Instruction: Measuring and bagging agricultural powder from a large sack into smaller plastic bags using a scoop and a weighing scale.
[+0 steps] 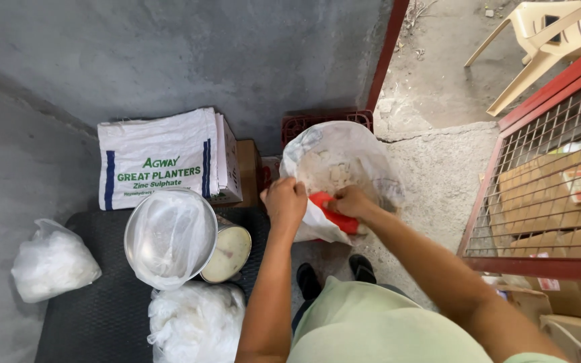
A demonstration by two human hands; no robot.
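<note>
- Head view: the left hand (285,202) is closed in a fist on the near rim of a white woven sack (344,158), pinching the fabric so the mouth stays open.
- The right hand (350,200) is curled around a red scoop (334,214), held at the sack's near edge, just beside the left hand.
- The sack stands on the concrete floor in front of a red plastic crate (324,121), with pale lumpy powder visible inside.
- To the left, a round metal bowl (169,235) lined with clear plastic sits on a black mat (89,316), touching a tin can (230,252).
- Behind the bowl, a white printed sack (159,165) leans over a cardboard box (247,168).
- Two bundles of clear plastic bags (54,262) lie on and beside the mat.
- A red wire-mesh gate (546,202) stands to the right; a beige plastic chair (553,40) is beyond.
</note>
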